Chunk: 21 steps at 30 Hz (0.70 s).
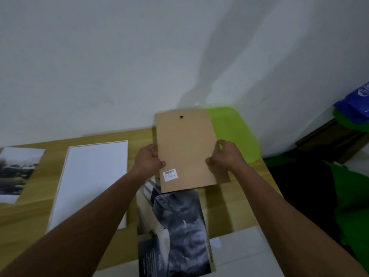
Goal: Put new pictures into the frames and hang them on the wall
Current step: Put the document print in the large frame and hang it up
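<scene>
Two hands, left (148, 159) and right (226, 155), gripping the side edges of one flat brown fibreboard backing panel (185, 148), held above the wooden counter (229, 204). One white rectangular frame (91, 180) lying flat. Two printed pictures: dark glossy (179, 226), pale landscape (17, 172).

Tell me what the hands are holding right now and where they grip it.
Both hold the brown backing board by its long side edges: left hand on the left edge, right hand on the right edge, about mid-height.
</scene>
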Available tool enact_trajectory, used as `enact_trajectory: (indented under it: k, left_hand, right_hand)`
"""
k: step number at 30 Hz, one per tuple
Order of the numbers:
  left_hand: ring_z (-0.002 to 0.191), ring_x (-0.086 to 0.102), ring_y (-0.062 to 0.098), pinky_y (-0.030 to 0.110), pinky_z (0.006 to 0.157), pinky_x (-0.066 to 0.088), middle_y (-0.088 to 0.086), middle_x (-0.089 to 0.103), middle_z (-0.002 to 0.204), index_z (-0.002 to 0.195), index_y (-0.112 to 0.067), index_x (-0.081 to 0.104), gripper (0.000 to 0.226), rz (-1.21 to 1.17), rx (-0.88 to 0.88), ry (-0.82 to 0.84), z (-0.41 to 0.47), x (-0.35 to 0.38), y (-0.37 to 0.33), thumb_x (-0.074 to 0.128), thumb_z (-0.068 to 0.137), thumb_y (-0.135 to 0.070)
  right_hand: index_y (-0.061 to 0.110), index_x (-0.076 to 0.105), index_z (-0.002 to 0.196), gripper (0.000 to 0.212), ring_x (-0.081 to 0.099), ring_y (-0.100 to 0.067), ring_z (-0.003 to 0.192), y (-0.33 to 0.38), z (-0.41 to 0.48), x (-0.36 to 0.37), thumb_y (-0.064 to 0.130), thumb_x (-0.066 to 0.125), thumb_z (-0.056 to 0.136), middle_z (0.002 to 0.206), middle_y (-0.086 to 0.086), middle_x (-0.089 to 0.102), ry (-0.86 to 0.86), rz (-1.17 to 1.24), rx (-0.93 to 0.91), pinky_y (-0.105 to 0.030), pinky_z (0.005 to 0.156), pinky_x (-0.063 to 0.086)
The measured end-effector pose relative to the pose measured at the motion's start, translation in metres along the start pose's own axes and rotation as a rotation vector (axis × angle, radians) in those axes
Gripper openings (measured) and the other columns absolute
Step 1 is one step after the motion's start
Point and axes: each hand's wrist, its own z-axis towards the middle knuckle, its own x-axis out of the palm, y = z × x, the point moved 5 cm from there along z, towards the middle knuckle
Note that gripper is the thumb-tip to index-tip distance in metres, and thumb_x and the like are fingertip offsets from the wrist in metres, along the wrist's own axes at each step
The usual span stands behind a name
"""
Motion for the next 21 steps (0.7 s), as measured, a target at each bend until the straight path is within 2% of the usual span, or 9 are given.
enact_trajectory:
  k: [3, 7, 9, 11, 14, 15, 18, 19, 21]
  left_hand:
    - [0.089, 0.067, 0.023, 0.033, 0.075, 0.058, 0.003, 0.066, 0.092, 0.15, -0.019, 0.032, 0.09, -0.068, -0.022, 0.05, -0.013, -0.018, 0.004, 0.07, 0.074, 0.013]
    - [0.09, 0.068, 0.025, 0.036, 0.076, 0.059, 0.011, 0.066, 0.101, 0.15, -0.024, 0.034, 0.093, -0.132, -0.048, 0.032, -0.031, -0.062, 0.02, 0.069, 0.073, 0.015]
    - [0.093, 0.067, 0.027, 0.037, 0.074, 0.059, 0.014, 0.065, 0.104, 0.148, -0.028, 0.037, 0.09, -0.148, -0.051, 0.007, -0.042, -0.087, 0.031, 0.067, 0.074, 0.013]
    - [0.092, 0.067, 0.027, 0.031, 0.067, 0.056, 0.012, 0.064, 0.102, 0.147, -0.03, 0.039, 0.087, -0.148, -0.045, -0.02, -0.052, -0.113, 0.043, 0.067, 0.076, 0.011]
    - [0.091, 0.068, 0.026, 0.031, 0.069, 0.056, 0.011, 0.064, 0.101, 0.145, -0.029, 0.042, 0.088, -0.148, -0.021, -0.077, -0.065, -0.155, 0.069, 0.069, 0.073, 0.013]
    - [0.088, 0.068, 0.025, 0.031, 0.069, 0.056, 0.011, 0.064, 0.101, 0.144, -0.029, 0.042, 0.088, -0.139, -0.02, -0.1, -0.068, -0.169, 0.079, 0.069, 0.073, 0.014]
    - [0.081, 0.068, 0.022, 0.04, 0.075, 0.058, 0.009, 0.064, 0.101, 0.145, -0.029, 0.041, 0.09, -0.042, -0.017, -0.18, -0.072, -0.206, 0.108, 0.072, 0.071, 0.011]
    - [0.081, 0.067, 0.023, 0.043, 0.078, 0.058, 0.005, 0.064, 0.098, 0.146, -0.031, 0.041, 0.091, 0.023, -0.017, -0.204, -0.07, -0.216, 0.117, 0.074, 0.07, 0.007]
    - [0.081, 0.065, 0.023, 0.042, 0.08, 0.057, -0.002, 0.061, 0.094, 0.147, -0.031, 0.039, 0.092, 0.151, -0.012, -0.247, -0.065, -0.231, 0.133, 0.077, 0.068, 0.0]
  right_hand:
    - [0.005, 0.049, 0.136, 0.108, 0.066, -0.025, 0.087, 0.008, -0.01, 0.006, 0.037, 0.091, 0.041, 0.107, -0.013, 0.07, 0.05, 0.195, -0.007, -0.045, 0.083, 0.058]
    - [0.014, 0.035, 0.147, 0.134, 0.063, -0.023, 0.11, 0.036, -0.029, 0.027, 0.046, 0.087, 0.028, 0.126, -0.006, 0.063, 0.093, 0.278, -0.102, -0.042, 0.095, 0.053]
    - [0.016, 0.03, 0.149, 0.131, 0.06, -0.023, 0.115, 0.06, -0.048, 0.04, 0.038, 0.092, 0.035, 0.131, -0.006, 0.059, 0.115, 0.305, -0.139, -0.041, 0.098, 0.051]
    - [0.017, 0.03, 0.147, 0.124, 0.058, -0.023, 0.115, 0.08, -0.061, 0.059, 0.03, 0.096, 0.042, 0.131, -0.007, 0.058, 0.13, 0.31, -0.159, -0.04, 0.098, 0.05]
    - [0.025, 0.029, 0.146, 0.133, 0.057, -0.025, 0.115, 0.109, -0.077, 0.098, 0.045, 0.088, 0.029, 0.129, -0.009, 0.056, 0.151, 0.36, -0.189, -0.042, 0.098, 0.05]
    - [0.026, 0.027, 0.148, 0.133, 0.055, -0.024, 0.117, 0.119, -0.084, 0.112, 0.045, 0.088, 0.031, 0.13, -0.007, 0.054, 0.164, 0.356, -0.197, -0.041, 0.099, 0.049]
    - [0.016, 0.028, 0.15, 0.116, 0.048, -0.018, 0.119, 0.147, -0.105, 0.15, 0.017, 0.094, 0.055, 0.127, 0.003, 0.047, 0.185, 0.378, -0.218, -0.029, 0.097, 0.042]
    - [0.017, 0.026, 0.151, 0.115, 0.048, -0.019, 0.121, 0.152, -0.107, 0.163, 0.013, 0.093, 0.057, 0.127, 0.005, 0.046, 0.173, 0.389, -0.218, -0.029, 0.097, 0.042]
    - [0.027, 0.021, 0.152, 0.121, 0.048, -0.025, 0.125, 0.161, -0.112, 0.189, 0.019, 0.094, 0.055, 0.136, -0.001, 0.045, 0.144, 0.379, -0.197, -0.038, 0.1, 0.046]
